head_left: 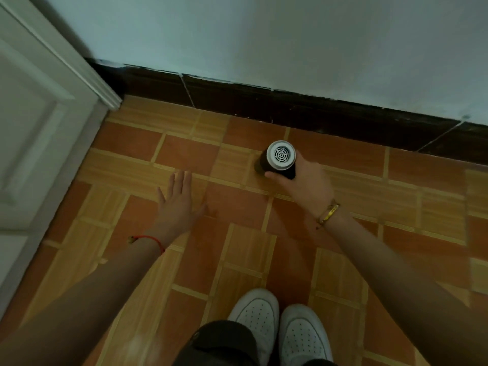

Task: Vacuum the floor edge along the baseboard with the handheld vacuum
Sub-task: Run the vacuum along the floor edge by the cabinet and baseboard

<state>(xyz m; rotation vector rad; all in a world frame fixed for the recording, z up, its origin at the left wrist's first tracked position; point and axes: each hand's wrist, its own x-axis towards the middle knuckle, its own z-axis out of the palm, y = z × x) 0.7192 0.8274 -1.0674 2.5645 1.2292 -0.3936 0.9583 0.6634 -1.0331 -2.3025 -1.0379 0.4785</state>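
Observation:
The handheld vacuum is a dark cylinder with a white vented end cap facing up at me. It stands nose-down on the orange tiled floor, a short way in front of the dark baseboard. My right hand is wrapped around its body from the right side. My left hand hovers over the tiles to the left with fingers spread, holding nothing. The vacuum's nozzle end is hidden beneath its body.
A white door and its frame fill the left side and meet the baseboard at the corner. The pale wall rises above the baseboard. My white shoes stand on the tiles at the bottom centre.

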